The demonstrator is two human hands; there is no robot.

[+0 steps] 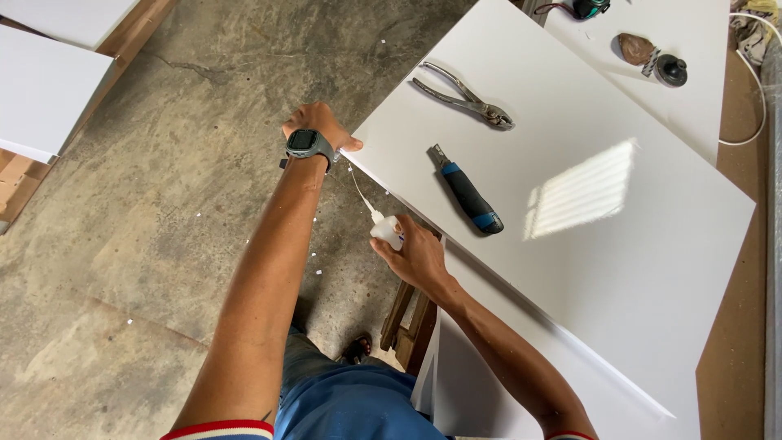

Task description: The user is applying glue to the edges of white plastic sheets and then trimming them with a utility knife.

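Observation:
A large white board [619, 269] lies flat in front of me, one corner pointing left. My left hand [319, 124], with a dark watch on the wrist, grips that corner and its edge. My right hand [417, 257] holds a small white squeeze bottle [386, 230] whose long thin nozzle points up along the board's near edge toward the left hand. On the board lie metal pliers [466, 98] and a blue-and-black utility knife [466, 191].
A second white board [692, 49] at the back right carries a small dark round object [671, 70] and a brown piece. A white cable [759, 90] loops at the right. More white panels [45, 81] lean at far left. Wooden supports [410, 322] stand under the board on concrete floor.

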